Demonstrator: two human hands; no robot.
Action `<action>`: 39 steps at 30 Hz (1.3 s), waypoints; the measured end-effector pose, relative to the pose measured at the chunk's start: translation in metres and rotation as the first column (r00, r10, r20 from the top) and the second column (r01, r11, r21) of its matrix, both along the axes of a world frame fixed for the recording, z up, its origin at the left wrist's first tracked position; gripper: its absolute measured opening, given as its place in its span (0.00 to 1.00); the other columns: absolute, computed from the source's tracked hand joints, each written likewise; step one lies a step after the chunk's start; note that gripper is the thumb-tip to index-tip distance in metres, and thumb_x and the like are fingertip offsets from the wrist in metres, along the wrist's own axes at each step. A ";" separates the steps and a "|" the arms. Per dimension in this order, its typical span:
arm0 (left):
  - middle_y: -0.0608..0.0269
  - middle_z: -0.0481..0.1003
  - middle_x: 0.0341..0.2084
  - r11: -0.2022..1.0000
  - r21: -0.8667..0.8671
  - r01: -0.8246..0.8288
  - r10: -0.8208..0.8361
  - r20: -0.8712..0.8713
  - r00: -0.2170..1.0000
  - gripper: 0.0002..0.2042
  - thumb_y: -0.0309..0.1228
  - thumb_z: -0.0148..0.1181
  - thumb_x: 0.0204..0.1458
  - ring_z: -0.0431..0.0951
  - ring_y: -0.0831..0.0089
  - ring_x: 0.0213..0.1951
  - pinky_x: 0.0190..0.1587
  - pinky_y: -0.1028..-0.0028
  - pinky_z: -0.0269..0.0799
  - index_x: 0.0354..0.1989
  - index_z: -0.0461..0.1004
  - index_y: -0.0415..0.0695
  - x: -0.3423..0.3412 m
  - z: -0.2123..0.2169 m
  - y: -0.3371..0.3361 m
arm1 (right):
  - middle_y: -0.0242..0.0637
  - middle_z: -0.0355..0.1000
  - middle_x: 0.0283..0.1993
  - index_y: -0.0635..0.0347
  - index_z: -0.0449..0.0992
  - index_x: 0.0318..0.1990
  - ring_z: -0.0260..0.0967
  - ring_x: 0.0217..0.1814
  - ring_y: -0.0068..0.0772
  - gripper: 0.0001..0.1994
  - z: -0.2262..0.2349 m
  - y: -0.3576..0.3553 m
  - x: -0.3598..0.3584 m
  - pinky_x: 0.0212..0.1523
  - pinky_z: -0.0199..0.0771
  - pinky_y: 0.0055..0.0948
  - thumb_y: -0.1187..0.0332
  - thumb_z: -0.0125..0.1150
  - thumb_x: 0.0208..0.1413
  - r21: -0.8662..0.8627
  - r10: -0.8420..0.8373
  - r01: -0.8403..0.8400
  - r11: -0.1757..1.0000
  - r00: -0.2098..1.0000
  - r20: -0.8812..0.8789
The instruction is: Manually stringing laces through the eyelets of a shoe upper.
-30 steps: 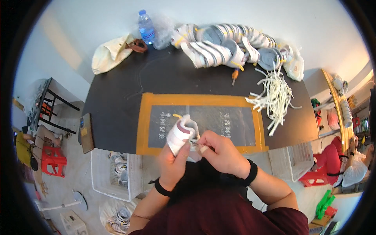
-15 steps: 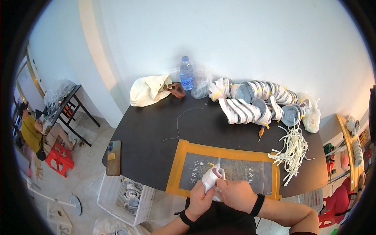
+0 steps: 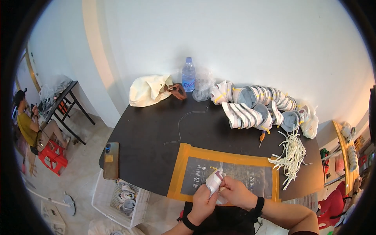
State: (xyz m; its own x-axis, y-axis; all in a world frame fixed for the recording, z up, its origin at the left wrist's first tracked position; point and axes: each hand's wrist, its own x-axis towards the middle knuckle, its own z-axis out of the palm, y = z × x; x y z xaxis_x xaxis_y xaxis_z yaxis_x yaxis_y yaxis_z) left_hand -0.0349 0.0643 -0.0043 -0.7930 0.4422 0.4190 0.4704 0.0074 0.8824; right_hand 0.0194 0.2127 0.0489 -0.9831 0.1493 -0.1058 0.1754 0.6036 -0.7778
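A small white and grey shoe upper [image 3: 214, 181] with a dark pinkish patch and a yellow loop is held over the near edge of the table. My left hand [image 3: 202, 203] grips its lower left side, fingers wrapped round it. My right hand [image 3: 236, 192] pinches the upper's right edge, its other fingers curled in. Whether a small tool or lace is also between the right fingers is hidden. Beneath the hands lies a dark printed sheet [image 3: 254, 175] bordered with orange tape. A bundle of white laces [image 3: 291, 158] rests to the right of it.
Stacked shoe uppers [image 3: 244, 115] line the back right, with an orange-handled tool [image 3: 262, 137] below them. A water bottle [image 3: 188, 76], cream cloth bag [image 3: 149, 92] and phone [image 3: 111, 160] are on the table. A white basket [image 3: 102, 199] stands lower left. Another person [image 3: 29, 127] sits far left.
The view has shifted slightly. Both hands stay on the shoe upper, which has turned a little more upright, and my right fingers have moved a little along its edge.
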 end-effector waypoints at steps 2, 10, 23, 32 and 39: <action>0.48 0.75 0.32 1.000 -0.015 0.013 -0.012 0.012 1.000 0.13 0.23 0.58 0.51 0.75 0.49 0.35 0.38 0.60 0.71 0.45 0.75 0.37 -0.001 -0.003 0.003 | 0.50 0.74 0.32 0.60 0.68 0.40 0.73 0.32 0.58 0.09 -0.007 0.000 0.000 0.32 0.74 0.46 0.65 0.56 0.56 -0.050 -0.021 0.017 0.999 0.996 -0.085; 0.60 0.76 0.46 0.978 0.208 0.004 -0.126 0.577 0.807 0.14 0.27 0.55 0.60 0.74 0.78 0.48 0.47 0.72 0.73 0.52 0.72 0.34 -0.009 0.006 -0.002 | 0.42 0.73 0.28 0.56 0.70 0.42 0.74 0.29 0.49 0.08 0.092 0.003 0.024 0.30 0.73 0.41 0.65 0.56 0.58 0.400 0.225 -0.242 0.884 0.970 0.091; 0.60 0.72 0.53 0.779 0.612 0.134 -0.596 0.658 0.460 0.24 0.27 0.60 0.56 0.74 0.69 0.53 0.57 0.66 0.70 0.62 0.63 0.39 0.009 0.014 -0.009 | 0.42 0.62 0.62 0.60 0.79 0.42 0.69 0.51 0.30 0.09 0.027 0.015 0.027 0.45 0.72 0.25 0.75 0.64 0.52 -0.185 -0.004 -0.032 0.982 0.982 -0.188; 0.60 0.72 0.52 0.828 0.555 0.074 -0.530 0.734 0.425 0.21 0.25 0.60 0.57 0.73 0.72 0.53 0.58 0.67 0.69 0.59 0.64 0.41 0.016 0.017 -0.002 | 0.42 0.62 0.61 0.61 0.78 0.41 0.70 0.51 0.32 0.09 -0.006 0.020 0.031 0.48 0.72 0.29 0.76 0.64 0.50 -0.292 -0.026 -0.046 0.955 0.971 -0.239; 0.58 0.74 0.51 0.822 0.564 0.076 -0.537 0.726 0.430 0.21 0.25 0.61 0.56 0.75 0.68 0.52 0.57 0.65 0.70 0.58 0.66 0.42 0.015 0.011 -0.009 | 0.41 0.65 0.56 0.62 0.77 0.38 0.71 0.43 0.30 0.09 0.003 0.020 0.022 0.41 0.74 0.27 0.76 0.63 0.47 -0.126 -0.011 -0.013 0.992 0.983 -0.185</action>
